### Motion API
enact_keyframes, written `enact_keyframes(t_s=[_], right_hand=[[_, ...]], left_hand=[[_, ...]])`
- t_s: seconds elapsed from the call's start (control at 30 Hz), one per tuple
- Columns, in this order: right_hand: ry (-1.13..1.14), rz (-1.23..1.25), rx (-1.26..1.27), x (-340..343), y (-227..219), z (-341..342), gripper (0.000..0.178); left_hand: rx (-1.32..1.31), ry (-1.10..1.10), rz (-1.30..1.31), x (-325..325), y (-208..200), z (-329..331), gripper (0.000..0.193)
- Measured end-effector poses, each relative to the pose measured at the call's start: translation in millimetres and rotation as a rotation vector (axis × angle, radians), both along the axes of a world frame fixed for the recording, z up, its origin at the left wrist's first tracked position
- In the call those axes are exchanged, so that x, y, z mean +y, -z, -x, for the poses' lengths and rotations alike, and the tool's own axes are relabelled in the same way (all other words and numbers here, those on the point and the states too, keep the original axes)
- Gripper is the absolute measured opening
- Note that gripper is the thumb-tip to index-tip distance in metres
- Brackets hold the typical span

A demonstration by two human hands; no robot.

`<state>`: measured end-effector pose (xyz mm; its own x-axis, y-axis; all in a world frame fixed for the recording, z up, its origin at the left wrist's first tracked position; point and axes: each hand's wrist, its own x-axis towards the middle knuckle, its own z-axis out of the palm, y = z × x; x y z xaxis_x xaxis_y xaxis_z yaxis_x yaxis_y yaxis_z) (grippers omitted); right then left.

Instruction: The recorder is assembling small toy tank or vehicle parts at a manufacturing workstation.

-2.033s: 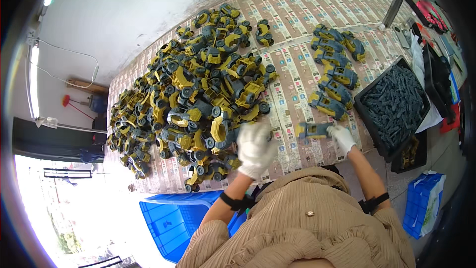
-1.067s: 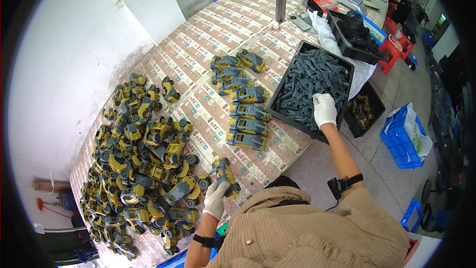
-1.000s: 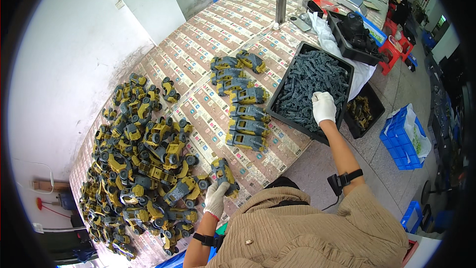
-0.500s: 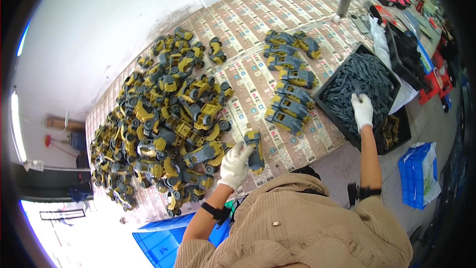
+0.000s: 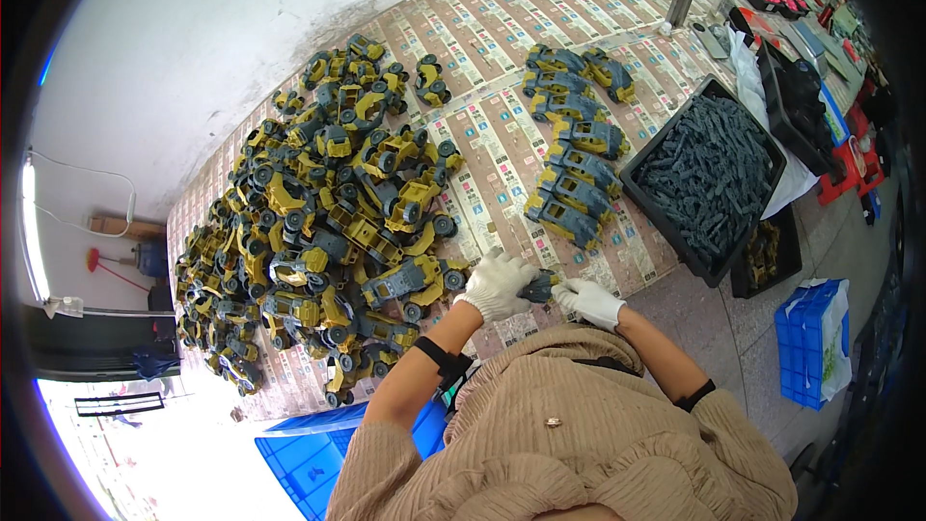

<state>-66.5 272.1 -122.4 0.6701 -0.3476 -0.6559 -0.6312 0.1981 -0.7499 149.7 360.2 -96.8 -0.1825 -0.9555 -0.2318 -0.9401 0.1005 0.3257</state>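
Both hands wear white gloves and meet near the front edge of the table. My left hand (image 5: 498, 287) is closed round a grey and yellow toy car body (image 5: 540, 287), mostly covered by the fingers. From the other side, my right hand (image 5: 590, 303) has its fingertips pinched against the car's end. Whether a small grey part sits in that pinch is hidden. Close to my left hand lies a large heap of yellow and grey toy cars (image 5: 328, 203) with black wheels. Beyond the hands, several grey and yellow car bodies (image 5: 577, 166) stand in a row.
On the right, a black tray (image 5: 632, 195) holds a pile of dark grey plastic parts (image 5: 719, 174). Below it is another black tray (image 5: 793, 265) with yellow pieces. A blue crate (image 5: 810, 342) stands on the floor at right; blue bins (image 5: 299, 468) sit below the table at left.
My right hand has left the tray of grey parts and come to my left hand. The left hand has lifted the car body and shifted slightly right and up. The view has tilted a little.
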Motion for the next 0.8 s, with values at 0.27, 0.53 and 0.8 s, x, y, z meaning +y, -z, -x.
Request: enact_keyframes(t_s=[0.27,0.53,0.8], right_hand=[[-0.019,0.257,-0.046,-1.0,41.9,9.7,0.066],[0.022,0.064,0.051,-8.1,25.1,-9.0,0.062],[0.064,-0.002,0.182,-5.2,21.2,-14.0,0.052]], left_hand=[[0.297,-0.209,-0.184,-1.0,15.3,13.9,0.050],[0.391,-0.261,-0.097,7.2,25.1,13.6,0.051],[0.422,-0.285,-0.195,2.0,23.3,15.0,0.055]])
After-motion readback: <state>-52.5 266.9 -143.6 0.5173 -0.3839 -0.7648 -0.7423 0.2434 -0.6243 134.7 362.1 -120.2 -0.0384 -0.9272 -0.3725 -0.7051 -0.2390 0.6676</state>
